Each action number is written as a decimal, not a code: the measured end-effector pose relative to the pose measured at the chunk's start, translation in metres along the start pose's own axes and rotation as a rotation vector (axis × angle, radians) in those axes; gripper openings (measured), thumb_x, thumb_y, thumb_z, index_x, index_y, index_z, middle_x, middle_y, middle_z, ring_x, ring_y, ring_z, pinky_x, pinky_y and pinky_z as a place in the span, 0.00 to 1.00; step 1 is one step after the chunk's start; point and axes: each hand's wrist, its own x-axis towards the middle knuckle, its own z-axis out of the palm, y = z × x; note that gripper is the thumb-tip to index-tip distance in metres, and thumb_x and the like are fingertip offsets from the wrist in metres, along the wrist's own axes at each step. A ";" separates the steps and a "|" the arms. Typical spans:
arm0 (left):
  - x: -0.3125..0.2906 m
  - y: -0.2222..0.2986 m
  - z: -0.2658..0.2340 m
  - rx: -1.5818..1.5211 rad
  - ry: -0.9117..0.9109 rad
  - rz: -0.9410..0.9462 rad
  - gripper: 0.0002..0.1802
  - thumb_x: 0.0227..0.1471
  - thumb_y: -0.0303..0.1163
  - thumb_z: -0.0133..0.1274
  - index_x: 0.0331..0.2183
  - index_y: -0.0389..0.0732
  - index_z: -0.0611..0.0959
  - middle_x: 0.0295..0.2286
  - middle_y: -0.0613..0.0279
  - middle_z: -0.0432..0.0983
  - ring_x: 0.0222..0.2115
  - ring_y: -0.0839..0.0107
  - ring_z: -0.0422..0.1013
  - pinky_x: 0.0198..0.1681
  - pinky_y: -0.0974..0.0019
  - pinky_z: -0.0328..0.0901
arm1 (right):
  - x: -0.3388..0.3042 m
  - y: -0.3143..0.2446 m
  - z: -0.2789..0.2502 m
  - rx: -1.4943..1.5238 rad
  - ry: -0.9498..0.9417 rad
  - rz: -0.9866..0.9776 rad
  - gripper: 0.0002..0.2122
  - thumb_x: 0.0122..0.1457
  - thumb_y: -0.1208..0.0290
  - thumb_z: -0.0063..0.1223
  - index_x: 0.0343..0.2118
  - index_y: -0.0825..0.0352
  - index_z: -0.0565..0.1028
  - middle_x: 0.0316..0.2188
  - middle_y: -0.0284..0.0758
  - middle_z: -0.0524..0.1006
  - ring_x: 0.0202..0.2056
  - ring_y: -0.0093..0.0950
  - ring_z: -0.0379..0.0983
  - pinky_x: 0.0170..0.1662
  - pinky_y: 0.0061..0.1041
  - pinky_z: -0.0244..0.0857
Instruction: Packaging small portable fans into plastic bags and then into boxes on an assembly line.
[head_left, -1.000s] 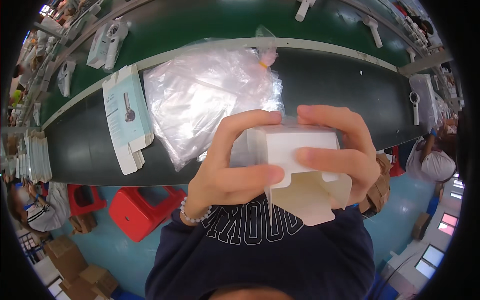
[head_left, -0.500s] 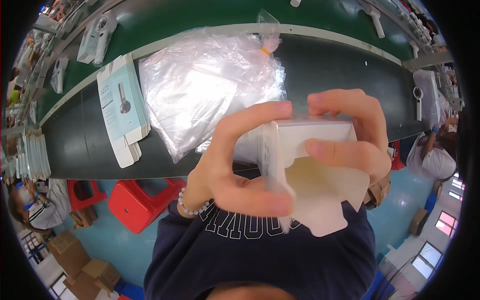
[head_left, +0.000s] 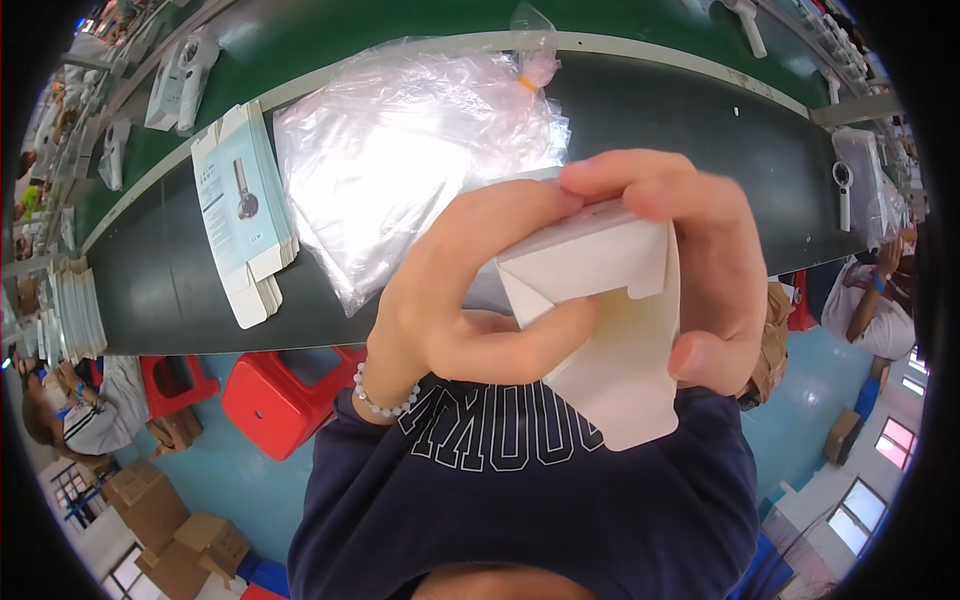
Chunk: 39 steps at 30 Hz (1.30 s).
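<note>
Both my hands hold a small white cardboard box (head_left: 625,370) up in front of my chest, its near end unclosed and one flap hanging down. My left hand (head_left: 460,290) grips its left side, the thumb pressing a folded-in flap at the opening. My right hand (head_left: 715,260) wraps around the right side, fingers over the top edge and thumb at the lower right. Beyond the hands lies a pile of clear plastic bags (head_left: 400,150), tied at one corner with a yellow band. A stack of flat printed cartons (head_left: 235,205) lies left of the bags.
The dark workbench (head_left: 690,110) runs across, with a green conveyor belt (head_left: 400,20) behind it. White handheld devices (head_left: 197,80) lie along the belt. Red stools (head_left: 275,405) stand on the floor at left, near brown cardboard boxes (head_left: 150,505). Co-workers sit at both sides.
The left thumb has moved in to the box's opening and folded side flaps inward. The right thumb has left the opening for the box's lower right side. The box has tilted.
</note>
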 end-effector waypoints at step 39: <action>0.009 0.001 0.015 0.042 0.004 -0.052 0.18 0.38 0.22 0.63 0.33 0.56 0.82 0.52 0.43 0.58 0.48 0.48 0.67 0.47 0.56 0.70 | 0.003 0.000 -0.002 -0.209 0.195 0.057 0.12 0.52 0.79 0.49 0.41 0.71 0.67 0.49 0.55 0.67 0.53 0.41 0.65 0.54 0.33 0.59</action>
